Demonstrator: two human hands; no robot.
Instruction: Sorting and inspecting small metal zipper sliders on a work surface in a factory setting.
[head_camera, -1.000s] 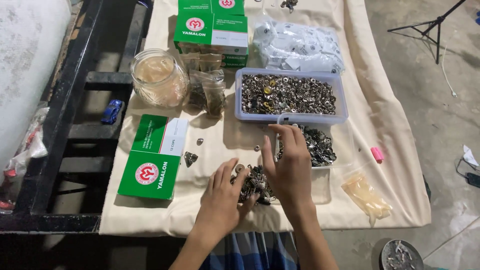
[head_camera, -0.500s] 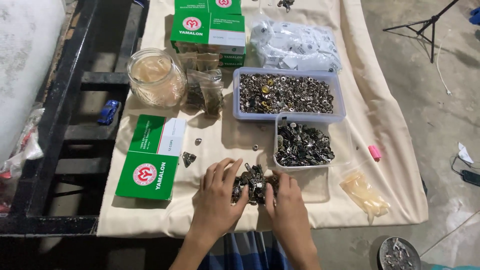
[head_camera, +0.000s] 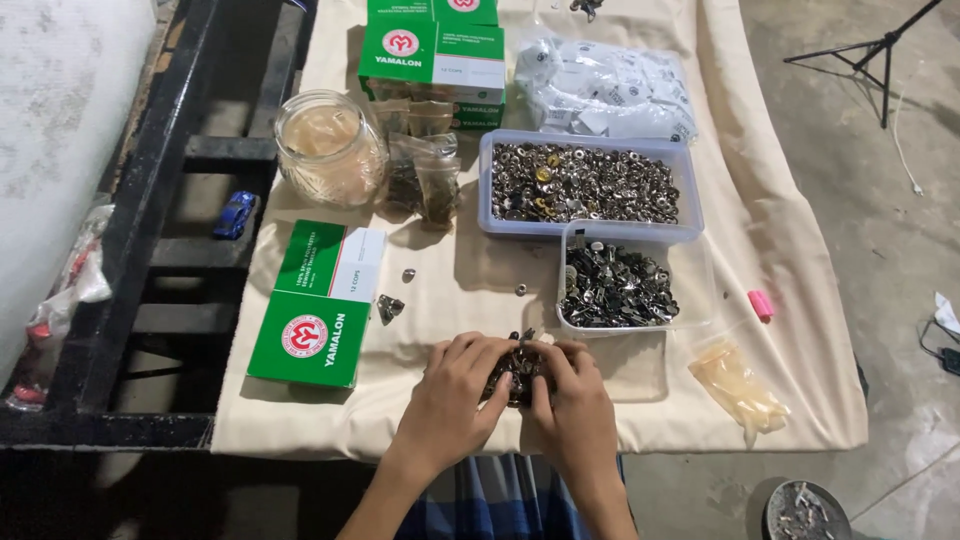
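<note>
With both hands cupped together, left hand (head_camera: 455, 395) and right hand (head_camera: 572, 405) pinch a pile of small metal parts (head_camera: 512, 368) at the table's (head_camera: 450, 290) near edge; loose pieces could spill off the cloth.

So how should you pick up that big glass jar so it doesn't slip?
Probably grip the glass jar around its round sides just below the open rim, coming from its left, table-edge side. It stands upright, and small bags crowd its right while a green box lies in front.
</note>
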